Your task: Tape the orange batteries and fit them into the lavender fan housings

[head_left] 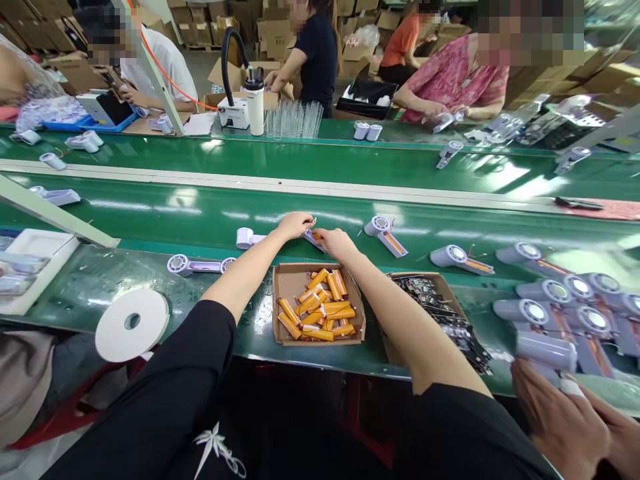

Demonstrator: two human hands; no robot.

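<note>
Black sleeves [175, 373] come first, then a cardboard tray [361, 335] of orange cylinders [323, 309] by the near edge of the bench [256, 337]. Beyond, at the near edge of the green belt [210, 223], a lilac handle [315, 243] slants from far left to near right between the right hand [341, 245], by its near-right end, and the left hand [293, 226], at its far-left end, neither clearly nearer. Both hands' fingers curl inward; whether they grip it or something small, I cannot tell.
</note>
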